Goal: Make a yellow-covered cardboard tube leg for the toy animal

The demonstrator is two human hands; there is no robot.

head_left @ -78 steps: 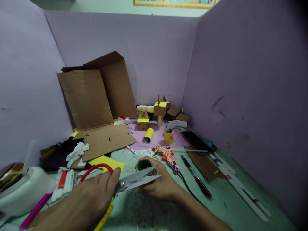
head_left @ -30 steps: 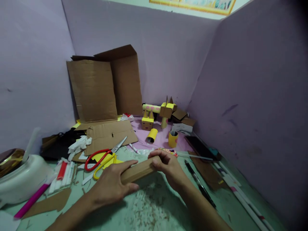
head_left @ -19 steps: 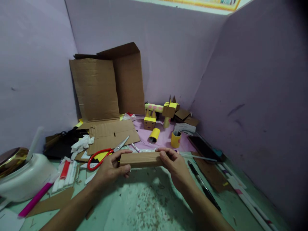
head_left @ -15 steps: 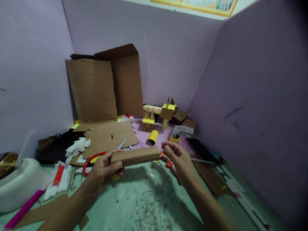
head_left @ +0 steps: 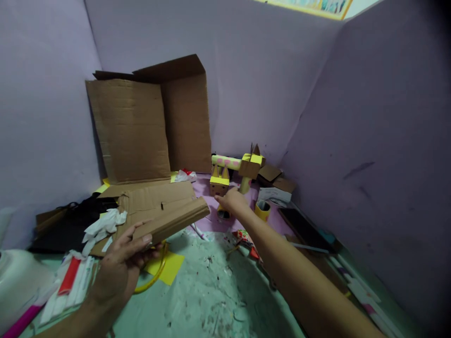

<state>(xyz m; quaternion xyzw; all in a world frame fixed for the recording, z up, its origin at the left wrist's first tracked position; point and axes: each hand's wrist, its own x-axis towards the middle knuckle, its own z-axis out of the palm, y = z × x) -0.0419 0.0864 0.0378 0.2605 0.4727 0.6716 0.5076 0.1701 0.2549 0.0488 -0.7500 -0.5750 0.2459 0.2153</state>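
Observation:
My left hand (head_left: 121,260) is closed around one end of a long folded cardboard piece (head_left: 172,219), holding it tilted above the table. My right hand (head_left: 233,202) is stretched far forward over a yellow tube (head_left: 223,215) and hides its upper part. Most of that hand's fingers are out of sight, so I cannot tell whether they grip the tube. Just behind it sits a small cardboard box head (head_left: 219,184) with pointed ears and a yellow top. Below my left hand are a yellow paper sheet (head_left: 171,268) and a yellow ring (head_left: 155,280), partly covered.
A large cardboard box (head_left: 134,131) leans on the back wall. Another yellow tube (head_left: 262,210) stands right of my hand, near a spotted cardboard animal (head_left: 251,165). A dark flat device (head_left: 306,230) lies along the right. White glue sticks (head_left: 63,291) lie at left.
My right hand has moved away from the cardboard piece, forward to the yellow tube. My left hand has drawn the cardboard left and tilted it. The red-handled scissors are out of sight.

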